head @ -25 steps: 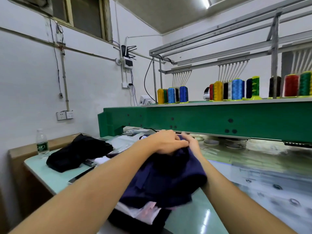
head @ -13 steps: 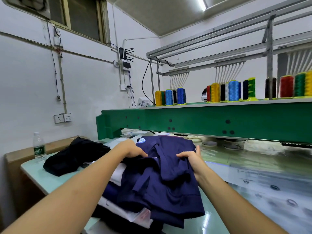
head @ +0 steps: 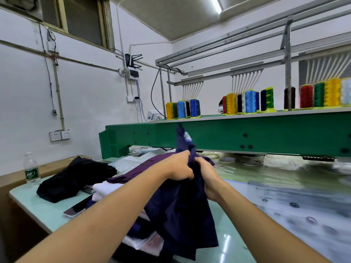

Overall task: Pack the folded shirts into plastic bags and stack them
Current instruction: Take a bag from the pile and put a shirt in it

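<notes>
Navy shirt (head: 180, 209): bunched up, held above the pile, its bottom hanging down.
Left grip (head: 178, 166): closed tight on the shirt's top.
Right grip (head: 207, 179): closed on the shirt too, right beside the left one.
Feel: soft, light and floppy, I think; best held by both shoulders.
Pile (head: 133, 173): purple and white shirts on the desk (head: 38, 205).

Passage: open tabletop (head: 233, 240) right of the held-up navy shirt (head: 180, 209); blocked at rear by the low green machine beam (head: 247, 132), at left by stacked garments (head: 131, 174), black cloth heap (head: 76, 179), phone (head: 77, 208) and water bottle (head: 31, 170).
</notes>
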The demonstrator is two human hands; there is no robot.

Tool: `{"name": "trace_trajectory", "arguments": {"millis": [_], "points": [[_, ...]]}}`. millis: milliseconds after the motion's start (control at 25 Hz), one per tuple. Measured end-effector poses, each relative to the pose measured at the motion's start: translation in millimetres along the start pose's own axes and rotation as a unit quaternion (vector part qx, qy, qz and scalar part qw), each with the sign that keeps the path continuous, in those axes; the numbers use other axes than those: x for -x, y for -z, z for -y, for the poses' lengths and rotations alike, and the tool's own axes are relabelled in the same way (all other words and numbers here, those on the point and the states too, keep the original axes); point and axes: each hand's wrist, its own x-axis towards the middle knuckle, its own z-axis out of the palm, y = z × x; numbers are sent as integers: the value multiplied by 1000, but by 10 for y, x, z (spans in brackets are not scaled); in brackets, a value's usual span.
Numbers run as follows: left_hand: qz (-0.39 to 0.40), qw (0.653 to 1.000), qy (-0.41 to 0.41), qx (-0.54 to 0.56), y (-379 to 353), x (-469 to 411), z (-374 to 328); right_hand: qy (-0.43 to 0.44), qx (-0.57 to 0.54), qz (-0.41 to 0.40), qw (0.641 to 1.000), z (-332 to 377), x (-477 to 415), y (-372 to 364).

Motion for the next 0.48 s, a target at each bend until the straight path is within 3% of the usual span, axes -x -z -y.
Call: {"name": "trace_trajectory", "arguments": {"millis": [160, 240, 360, 480], "points": [[107, 991, -41, 76, -112, 82, -496, -16, -68, -65, 995, 140, 111, 227], [170, 976, -24, 136, -156, 116, -666, -3, -41, -90, 995, 221, 204, 379], [259, 932, -25, 252, -330, 111, -827, 50, 5, -210, 976, 329, 344, 741], [283, 894, -56, 343, -537, 24, -916, 96, -16, -284, 954, 433, 529, 1198]]}}
